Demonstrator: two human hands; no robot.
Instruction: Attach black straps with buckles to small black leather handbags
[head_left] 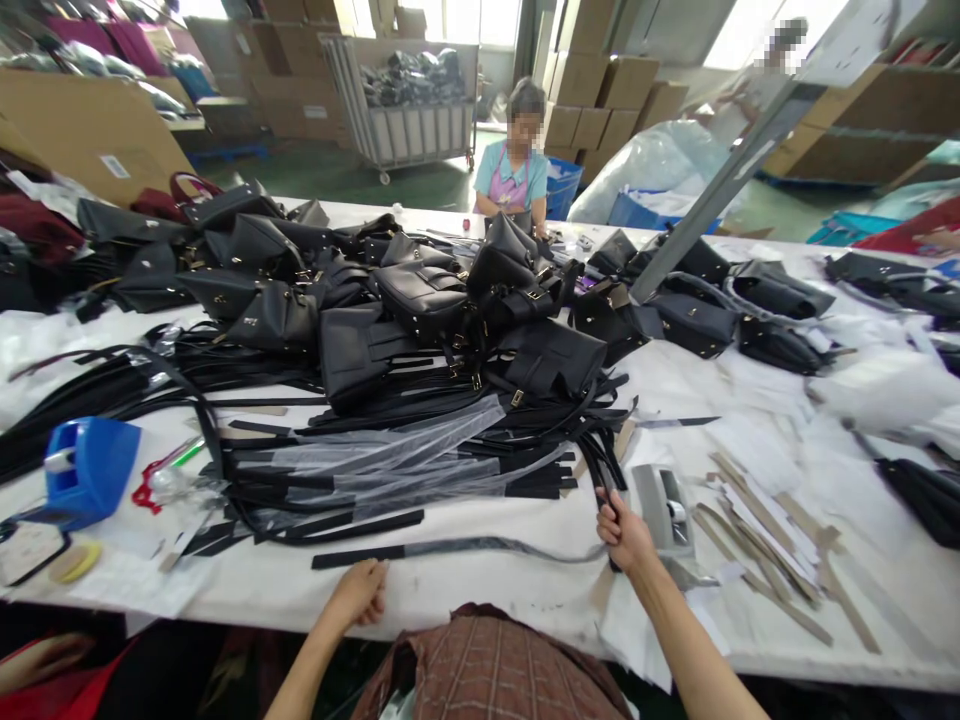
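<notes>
A long black strap [360,556] lies along the table's front, its middle and right part wrapped in clear film. My left hand [358,594] is curled just below its bare left end; whether the fingertips pinch anything is hidden. At the wrapped end, my right hand [627,532] closes around black strap ends [604,462] that come down from the pile, and a dark end shows beneath the fingers. Just right of this hand stands a grey tape dispenser [663,508]. Behind both hands lies a heap of black straps [450,480], several partly covered in clear film.
Black handbags [424,295] are piled across the table's middle. A blue tape dispenser [90,470] stands at left, and tan strips [772,550] lie scattered at right. A grey post [727,190] slants upward. One person [514,180] sits opposite; another person's hand [45,655] is at lower left.
</notes>
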